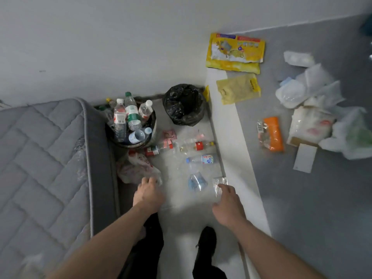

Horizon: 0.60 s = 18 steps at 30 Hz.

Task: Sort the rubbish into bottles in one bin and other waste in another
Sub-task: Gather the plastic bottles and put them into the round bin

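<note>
Two bins stand by the wall; the bottle bin (pixel 150 135), beside the mattress (pixel 46 158), holds about six plastic bottles; the black-lined bin (pixel 184 104) sits just right of it. Three labelled bottles (pixel 201 159) and one crushed bottle (pixel 196 181) lie on the floor. The left hand (pixel 148 195) has its fingers curled on a crumpled plastic bag (pixel 136 168); the right hand (pixel 228 206) pinches a clear wrapper (pixel 221 183). Two yellow packets (pixel 235 52) and one orange packet (pixel 273 133) lie well apart.
</note>
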Each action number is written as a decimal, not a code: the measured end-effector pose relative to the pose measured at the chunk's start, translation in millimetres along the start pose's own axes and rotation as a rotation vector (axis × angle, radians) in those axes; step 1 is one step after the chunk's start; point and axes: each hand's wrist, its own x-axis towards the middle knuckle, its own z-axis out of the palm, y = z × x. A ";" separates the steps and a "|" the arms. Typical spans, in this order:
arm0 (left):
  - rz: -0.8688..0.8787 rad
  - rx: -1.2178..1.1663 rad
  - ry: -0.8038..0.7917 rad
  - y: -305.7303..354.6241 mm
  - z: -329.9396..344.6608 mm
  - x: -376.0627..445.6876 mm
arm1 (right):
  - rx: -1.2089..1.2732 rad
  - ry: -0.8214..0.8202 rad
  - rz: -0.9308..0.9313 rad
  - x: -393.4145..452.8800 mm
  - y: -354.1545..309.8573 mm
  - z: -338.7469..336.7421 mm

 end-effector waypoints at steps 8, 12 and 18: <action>0.196 0.078 -0.012 46.9 56.7 -17.1 | 0.053 0.002 0.074 0.1 55.0 6.3; 0.216 0.122 -0.052 39.5 75.7 12.8 | 0.029 -0.012 0.082 23.9 64.1 26.7; 0.154 0.159 -0.050 25.1 102.9 87.1 | 0.043 -0.001 0.050 108.3 61.4 55.9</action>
